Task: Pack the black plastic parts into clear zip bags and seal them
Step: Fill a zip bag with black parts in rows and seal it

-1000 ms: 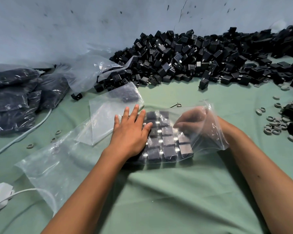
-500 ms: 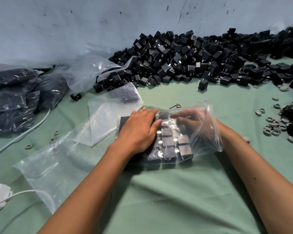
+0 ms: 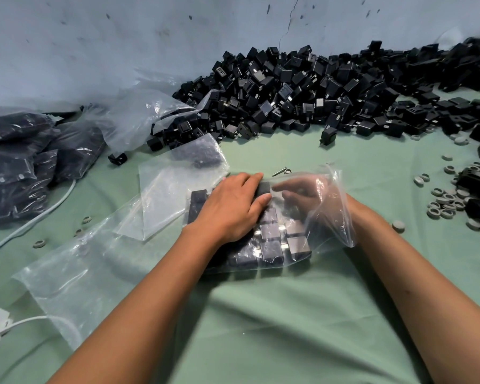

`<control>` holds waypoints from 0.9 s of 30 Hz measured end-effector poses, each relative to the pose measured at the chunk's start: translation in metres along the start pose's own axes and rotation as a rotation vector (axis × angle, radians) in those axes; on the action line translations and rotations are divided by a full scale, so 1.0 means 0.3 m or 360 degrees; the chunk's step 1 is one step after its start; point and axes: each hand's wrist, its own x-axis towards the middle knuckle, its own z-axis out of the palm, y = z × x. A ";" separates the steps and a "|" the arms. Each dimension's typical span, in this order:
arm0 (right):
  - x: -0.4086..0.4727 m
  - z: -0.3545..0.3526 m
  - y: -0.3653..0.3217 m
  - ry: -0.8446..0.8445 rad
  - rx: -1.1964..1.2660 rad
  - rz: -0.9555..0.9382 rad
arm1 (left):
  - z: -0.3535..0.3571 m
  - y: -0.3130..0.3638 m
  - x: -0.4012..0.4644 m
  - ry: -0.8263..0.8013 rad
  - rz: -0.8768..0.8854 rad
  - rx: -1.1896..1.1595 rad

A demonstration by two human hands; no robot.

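Clear zip bag (image 3: 327, 217) mid green cloth (image 3: 288, 328); left hand (image 3: 230, 209) flat on top, pressing black parts (image 3: 272, 231) inside; right hand (image 3: 302, 191) inside bag, fingers extended; no readable writing

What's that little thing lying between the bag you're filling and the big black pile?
In the head view, a small metal pin lies on the green cloth between the zip bag and the pile of black plastic parts; otherwise bare.

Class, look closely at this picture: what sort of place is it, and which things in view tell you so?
Probably a small packing workshop. A large pile of black plastic parts lies against the wall, filled bags are stacked at the left, and the left hand presses a clear zip bag being filled.
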 end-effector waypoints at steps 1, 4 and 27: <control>-0.003 -0.008 0.002 -0.0012 0.0042 0.0026 | 0.004 0.001 0.000 -0.0010 -0.0012 0.0020; -0.012 -0.017 -0.007 -0.0092 0.0084 0.0068 | 0.013 0.003 -0.004 -0.0041 -0.0038 0.0058; -0.009 -0.002 0.007 -0.0107 0.0212 0.0056 | -0.008 -0.205 -0.055 -0.0004 -0.0406 -0.0393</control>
